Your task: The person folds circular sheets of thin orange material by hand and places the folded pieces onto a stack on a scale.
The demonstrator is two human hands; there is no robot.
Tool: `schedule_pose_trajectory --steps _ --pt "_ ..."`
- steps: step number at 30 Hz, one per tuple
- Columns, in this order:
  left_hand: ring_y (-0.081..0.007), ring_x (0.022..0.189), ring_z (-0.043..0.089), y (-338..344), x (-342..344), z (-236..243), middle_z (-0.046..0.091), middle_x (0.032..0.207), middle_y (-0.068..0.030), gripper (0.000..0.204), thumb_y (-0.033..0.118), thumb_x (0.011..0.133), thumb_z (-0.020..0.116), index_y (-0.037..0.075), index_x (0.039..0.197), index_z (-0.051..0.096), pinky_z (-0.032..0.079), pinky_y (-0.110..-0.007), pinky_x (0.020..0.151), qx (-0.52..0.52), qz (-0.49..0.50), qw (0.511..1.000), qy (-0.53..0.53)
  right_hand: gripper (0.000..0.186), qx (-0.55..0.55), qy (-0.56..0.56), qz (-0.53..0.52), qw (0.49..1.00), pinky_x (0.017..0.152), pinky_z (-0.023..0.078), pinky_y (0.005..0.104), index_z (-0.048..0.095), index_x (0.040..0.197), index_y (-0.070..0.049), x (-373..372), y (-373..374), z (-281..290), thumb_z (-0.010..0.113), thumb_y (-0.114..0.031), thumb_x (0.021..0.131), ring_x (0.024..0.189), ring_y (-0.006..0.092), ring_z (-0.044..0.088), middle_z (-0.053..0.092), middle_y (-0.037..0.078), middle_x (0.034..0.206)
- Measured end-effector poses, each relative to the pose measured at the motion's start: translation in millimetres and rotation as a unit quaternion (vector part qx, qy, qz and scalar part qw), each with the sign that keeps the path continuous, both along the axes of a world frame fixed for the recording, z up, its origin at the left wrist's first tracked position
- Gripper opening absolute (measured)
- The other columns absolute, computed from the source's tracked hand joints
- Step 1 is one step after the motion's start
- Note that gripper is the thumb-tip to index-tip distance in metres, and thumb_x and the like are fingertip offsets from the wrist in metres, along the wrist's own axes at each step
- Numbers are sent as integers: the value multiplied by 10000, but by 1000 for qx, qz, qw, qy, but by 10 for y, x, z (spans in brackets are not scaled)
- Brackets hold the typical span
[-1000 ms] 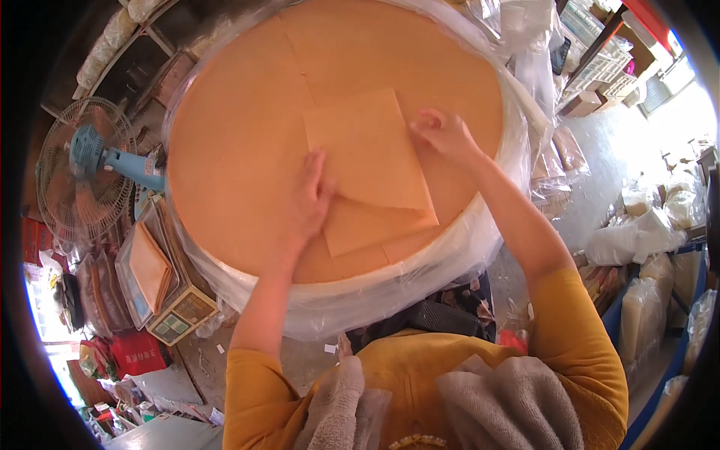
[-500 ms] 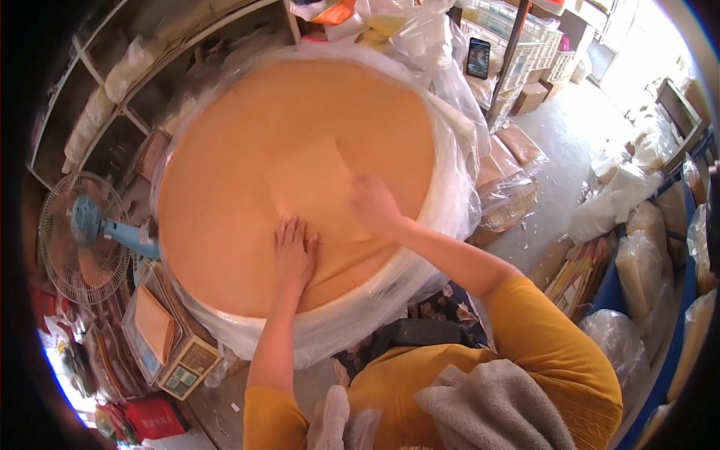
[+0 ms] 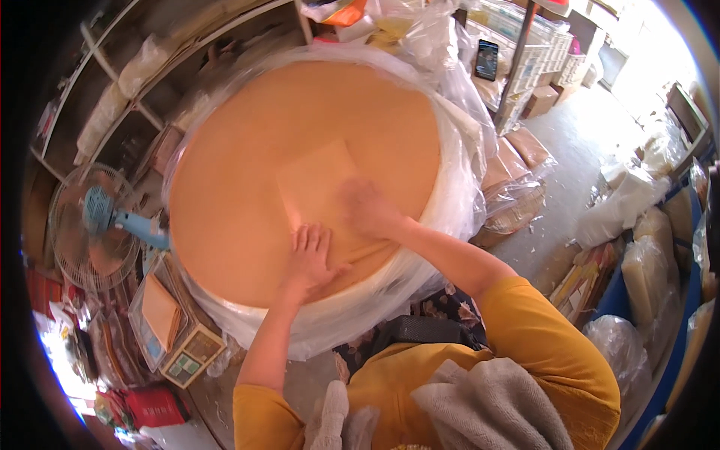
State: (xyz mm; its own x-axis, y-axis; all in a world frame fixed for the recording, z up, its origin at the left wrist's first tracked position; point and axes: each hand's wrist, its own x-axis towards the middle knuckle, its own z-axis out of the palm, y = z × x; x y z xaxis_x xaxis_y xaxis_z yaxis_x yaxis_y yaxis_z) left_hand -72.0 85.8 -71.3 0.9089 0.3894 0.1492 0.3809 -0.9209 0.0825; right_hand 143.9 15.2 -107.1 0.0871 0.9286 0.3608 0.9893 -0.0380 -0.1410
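White glare at upper right, black fisheye border, motion blur (right hand (image 3: 369, 208)).

The person's right hand (image 3: 367, 208) is blurred, its fingers impossible to tell apart, and it hides part of the tan sheet (image 3: 316, 172). The view's lower edge cuts off the grey towel (image 3: 499, 401) and the mustard shirt (image 3: 551, 349). The smartphone (image 3: 487, 59) display is too small to read, and the electric fan (image 3: 97, 211) blades are indistinct
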Motion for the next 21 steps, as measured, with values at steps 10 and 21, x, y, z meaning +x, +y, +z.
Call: schedule_pose_trajectory --steps 10,21 --pt "-317 1248 454 22 -217 371 521 1315 -160 471 70 807 540 36 1277 526 404 -397 1022 -205 -24 978 9 489 -49 214 240 946 1071 342 397 516 1312 -104 600 -194 123 526 -29 828 1297 299 418 475 121 1381" --pt "-287 1175 536 219 -482 170 599 1215 -115 340 124 866 590 71 1202 581 426 -347 984 -206 -58 952 -219 289 -53 379 97 919 885 467 334 628 1104 -68 411 -664 147 649 -123 821 1026 209 580 634 114 1063"
